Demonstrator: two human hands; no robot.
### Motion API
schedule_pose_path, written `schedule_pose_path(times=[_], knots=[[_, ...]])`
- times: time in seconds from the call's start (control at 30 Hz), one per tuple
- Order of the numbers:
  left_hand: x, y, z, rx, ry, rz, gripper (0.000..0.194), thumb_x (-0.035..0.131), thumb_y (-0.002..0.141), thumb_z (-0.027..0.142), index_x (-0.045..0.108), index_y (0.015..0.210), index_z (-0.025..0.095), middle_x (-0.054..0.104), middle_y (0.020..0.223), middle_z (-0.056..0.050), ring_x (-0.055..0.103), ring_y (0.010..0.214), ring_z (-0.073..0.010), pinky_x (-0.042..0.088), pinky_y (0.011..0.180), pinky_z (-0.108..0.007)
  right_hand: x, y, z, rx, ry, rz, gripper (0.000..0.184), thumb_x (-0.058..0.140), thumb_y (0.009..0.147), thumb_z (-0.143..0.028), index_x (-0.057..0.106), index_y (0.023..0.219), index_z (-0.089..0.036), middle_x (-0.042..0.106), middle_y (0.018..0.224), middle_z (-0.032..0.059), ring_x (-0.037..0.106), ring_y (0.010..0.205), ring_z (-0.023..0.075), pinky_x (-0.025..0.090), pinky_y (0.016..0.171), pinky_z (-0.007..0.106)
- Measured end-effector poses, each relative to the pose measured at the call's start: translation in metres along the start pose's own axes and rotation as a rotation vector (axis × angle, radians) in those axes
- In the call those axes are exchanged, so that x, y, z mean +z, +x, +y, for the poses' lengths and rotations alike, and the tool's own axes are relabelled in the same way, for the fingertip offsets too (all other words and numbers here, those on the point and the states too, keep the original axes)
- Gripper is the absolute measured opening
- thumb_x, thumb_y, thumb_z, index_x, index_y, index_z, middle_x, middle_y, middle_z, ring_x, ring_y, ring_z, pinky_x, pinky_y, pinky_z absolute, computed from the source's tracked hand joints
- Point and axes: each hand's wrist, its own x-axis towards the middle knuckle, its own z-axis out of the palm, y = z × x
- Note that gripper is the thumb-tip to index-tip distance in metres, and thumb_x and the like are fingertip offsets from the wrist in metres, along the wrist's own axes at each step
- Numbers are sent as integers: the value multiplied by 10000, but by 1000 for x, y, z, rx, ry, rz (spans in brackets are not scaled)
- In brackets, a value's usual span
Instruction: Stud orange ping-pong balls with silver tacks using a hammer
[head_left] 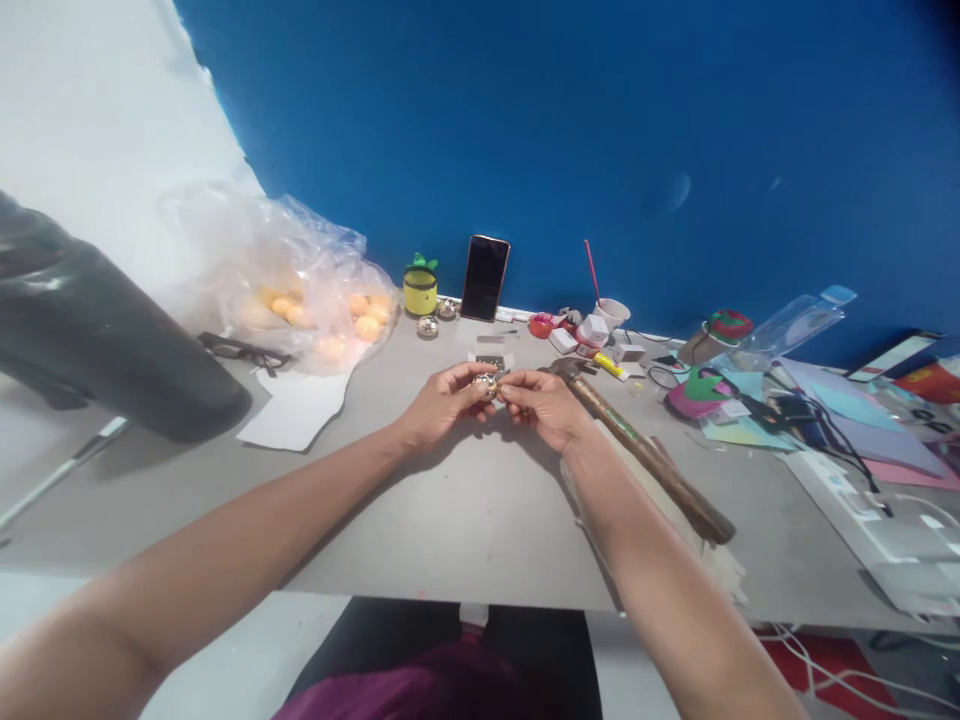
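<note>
My left hand (441, 408) is closed around a small shiny ball (486, 382) with a silver and gold patterned surface, held just above the table. From the other side, my right hand (546, 405) pinches thumb and forefinger together right at the ball. Whatever lies between those right fingertips is too small to make out. Just beyond my fingers is a small open box (491, 361) with tiny dark and gold bits inside. Two similar shiny balls (427, 327) sit farther back, beside a yellow pot-shaped item (420, 291) with a green top.
A hammer (652, 455) lies beside my right forearm. A phone (485, 278) leans on the blue wall. Left are a bag of orange fruit (300, 290), glasses (244, 350) and a large dark cylinder (112, 320). Right are a cup (613, 313), a yellow tube (610, 366) and a power strip (862, 530).
</note>
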Motion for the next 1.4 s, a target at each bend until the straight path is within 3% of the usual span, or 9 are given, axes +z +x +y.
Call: schedule_pose_path(times=[0.5, 0.77, 1.0, 1.1, 1.3, 1.4], knots=[[-2, 0, -1, -64, -5, -50, 524, 854, 802, 386, 660, 1216, 128, 718, 813, -71, 661, 629, -154, 564, 600, -296, -1, 3, 2, 93, 29, 6, 374, 975, 526, -339, 758, 782, -174, 719, 720, 6, 531, 506, 62, 428, 460, 183], [-5, 2, -3, -91, -27, -57, 493, 855, 810, 365, 662, 1195, 124, 725, 765, -65, 670, 614, -148, 577, 609, -280, 4, 2, 1, 46, -84, 85, 346, 934, 553, -313, 723, 792, -177, 712, 683, 3, 527, 494, 72, 395, 460, 191], [-7, 5, -3, -169, -151, -83, 346, 779, 870, 238, 682, 1180, 117, 716, 758, -76, 698, 621, -173, 595, 581, -290, 2, 3, 3, -12, -90, 41, 374, 917, 568, -403, 696, 768, -178, 697, 685, 3, 527, 507, 83, 403, 468, 210], [-7, 5, -2, -184, -162, -71, 294, 747, 893, 209, 688, 1164, 112, 712, 766, -75, 697, 627, -159, 587, 586, -263, 3, 3, 4, -98, -171, 46, 362, 888, 606, -426, 702, 805, -187, 680, 678, -9, 521, 510, 95, 400, 480, 233], [-9, 6, -2, -134, -165, -70, 269, 757, 890, 217, 699, 1129, 109, 699, 752, -64, 685, 634, -142, 571, 596, -236, 15, 0, 5, -455, -527, 161, 177, 781, 718, -327, 773, 853, -212, 695, 713, -8, 589, 657, 146, 488, 652, 292], [-10, 6, -3, -134, -162, -81, 266, 761, 887, 228, 704, 1117, 106, 692, 742, -60, 685, 628, -147, 570, 590, -242, 18, -2, 4, -511, -563, 168, 150, 749, 754, -322, 788, 844, -208, 753, 801, 22, 649, 736, 170, 519, 720, 308]])
